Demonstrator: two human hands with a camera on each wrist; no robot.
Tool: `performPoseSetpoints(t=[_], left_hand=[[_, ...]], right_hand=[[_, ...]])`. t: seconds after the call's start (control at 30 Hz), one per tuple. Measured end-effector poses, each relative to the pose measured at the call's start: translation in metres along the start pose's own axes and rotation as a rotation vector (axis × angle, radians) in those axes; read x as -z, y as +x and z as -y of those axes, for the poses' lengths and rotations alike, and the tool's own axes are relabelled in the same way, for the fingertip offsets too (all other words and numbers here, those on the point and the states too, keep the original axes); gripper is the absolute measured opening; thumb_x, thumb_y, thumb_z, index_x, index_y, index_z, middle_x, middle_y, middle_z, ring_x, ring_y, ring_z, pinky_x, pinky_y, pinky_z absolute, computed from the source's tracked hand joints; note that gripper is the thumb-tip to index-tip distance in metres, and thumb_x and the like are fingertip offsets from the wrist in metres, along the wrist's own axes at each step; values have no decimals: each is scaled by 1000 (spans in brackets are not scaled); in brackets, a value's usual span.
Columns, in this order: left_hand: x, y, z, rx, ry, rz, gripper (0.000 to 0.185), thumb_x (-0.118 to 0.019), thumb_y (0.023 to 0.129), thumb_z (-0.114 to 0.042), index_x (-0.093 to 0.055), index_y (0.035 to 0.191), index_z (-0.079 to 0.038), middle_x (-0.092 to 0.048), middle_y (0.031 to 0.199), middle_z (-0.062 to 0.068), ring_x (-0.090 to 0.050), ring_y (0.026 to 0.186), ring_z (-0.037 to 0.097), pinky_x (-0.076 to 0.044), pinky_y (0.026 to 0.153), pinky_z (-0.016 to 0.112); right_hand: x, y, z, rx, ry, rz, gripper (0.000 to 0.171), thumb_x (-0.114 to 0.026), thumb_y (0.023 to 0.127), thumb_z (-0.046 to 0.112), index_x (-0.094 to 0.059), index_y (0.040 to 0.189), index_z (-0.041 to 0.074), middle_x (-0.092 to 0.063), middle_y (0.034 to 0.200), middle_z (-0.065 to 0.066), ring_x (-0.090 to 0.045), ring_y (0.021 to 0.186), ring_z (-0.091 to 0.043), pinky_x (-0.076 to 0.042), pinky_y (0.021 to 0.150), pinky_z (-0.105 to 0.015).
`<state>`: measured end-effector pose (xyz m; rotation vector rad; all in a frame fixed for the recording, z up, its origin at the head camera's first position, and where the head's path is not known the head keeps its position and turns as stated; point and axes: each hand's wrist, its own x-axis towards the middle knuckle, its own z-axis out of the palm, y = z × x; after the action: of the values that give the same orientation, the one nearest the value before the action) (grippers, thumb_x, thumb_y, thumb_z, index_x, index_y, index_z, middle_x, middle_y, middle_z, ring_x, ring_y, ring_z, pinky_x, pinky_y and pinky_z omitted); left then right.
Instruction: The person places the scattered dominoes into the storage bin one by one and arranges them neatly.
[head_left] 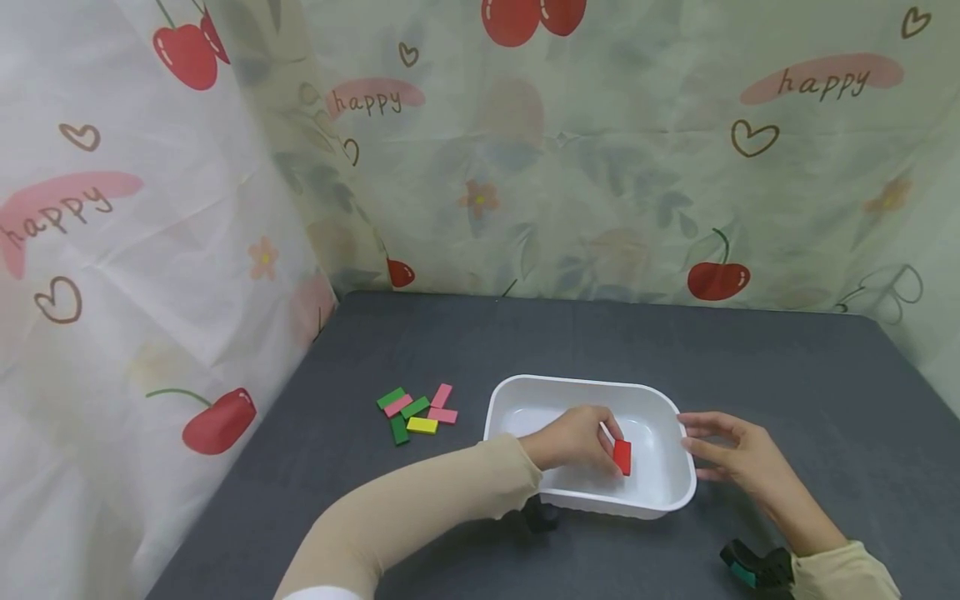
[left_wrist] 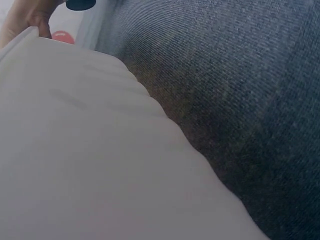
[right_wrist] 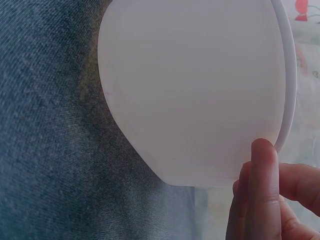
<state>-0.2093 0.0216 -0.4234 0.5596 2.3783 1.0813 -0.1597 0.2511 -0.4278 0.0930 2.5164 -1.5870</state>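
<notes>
A white plastic tray with rounded corners stands on the dark table. My left hand reaches over its near side and pinches a red block between thumb and fingers, low inside the tray. Outside the right end, my right hand touches the rim with fairly straight fingers. In the right wrist view, the fingertips are right at the tray's edge. The tray's outer wall fills much of the left wrist view, where the left hand is hidden.
Left of the tray, a loose group of small blocks lies on the table: several green and pink ones and one yellow block. A patterned cloth hangs behind the table and along its left side.
</notes>
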Motion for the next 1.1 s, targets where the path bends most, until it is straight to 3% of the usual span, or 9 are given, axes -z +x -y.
performPoseSetpoints(t=[0.3,0.67,1.1], left_hand=[[-6,4,-2,50,41,-11,35,-86,66,-3,-60,88,-11,-63,69,-3,-56,61,8,-43,59,18],[-16,3,-9,118,257,-41,33,-87,66,-13,-59,84,-16,-56,64,-5,-50,61,8,-38,58,17],[-18,4,-9,130,284,-62,34,-87,66,-13,-60,86,-16,-56,66,-6,-50,62,8,-38,57,17]], right_hand=[[0,-1,1,11,2,2,62,-71,88,27,-48,136,-4,-56,122,-24,-65,93,-15,-58,70,-36],[0,-1,1,19,9,7,61,-71,88,26,-49,135,-5,-57,120,-23,-65,92,-13,-58,70,-37],[1,-1,1,21,32,14,61,-72,88,25,-49,135,-6,-58,118,-21,-64,90,-8,-58,70,-37]])
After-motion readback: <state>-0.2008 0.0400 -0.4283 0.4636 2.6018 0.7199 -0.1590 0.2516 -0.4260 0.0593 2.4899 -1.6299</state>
